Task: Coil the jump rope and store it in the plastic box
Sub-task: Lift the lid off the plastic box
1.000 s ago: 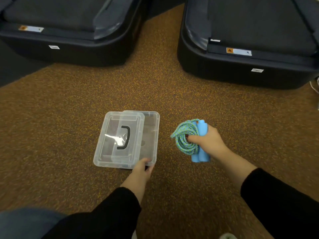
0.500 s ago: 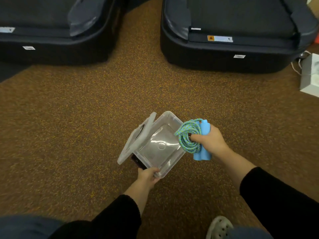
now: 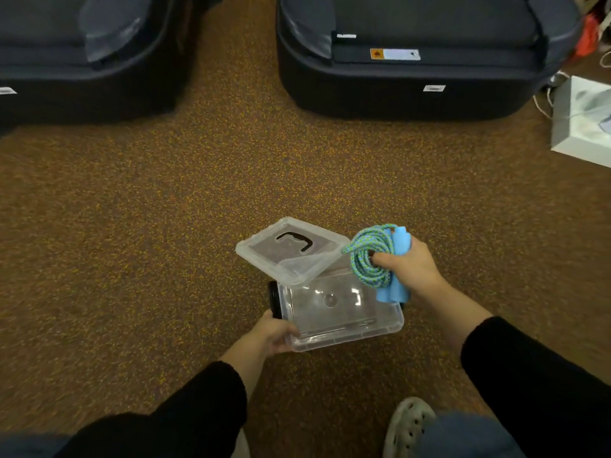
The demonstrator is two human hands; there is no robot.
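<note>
A clear plastic box (image 3: pixel 344 328) lies on the brown speckled floor, its inside bare. Its clear lid (image 3: pixel 291 249), with a black handle, has slid off to the far left and rests tilted across the box's far rim. My left hand (image 3: pixel 271 335) grips the box at its near left corner. My right hand (image 3: pixel 410 269) holds the coiled jump rope (image 3: pixel 367 256), a green-and-blue cord bundle with two light blue handles, just above the box's far right corner.
Two dark treadmill bases (image 3: pixel 413 57) stand at the far left and far right, with a strip of floor between them. A white box (image 3: pixel 582 120) with cables lies at the right edge. My shoe (image 3: pixel 410 424) shows at the bottom right.
The lid came off the box and now lies flat toward the far left. My left hand pulled the box nearer and to the right, under the rope that my right hand keeps holding.
</note>
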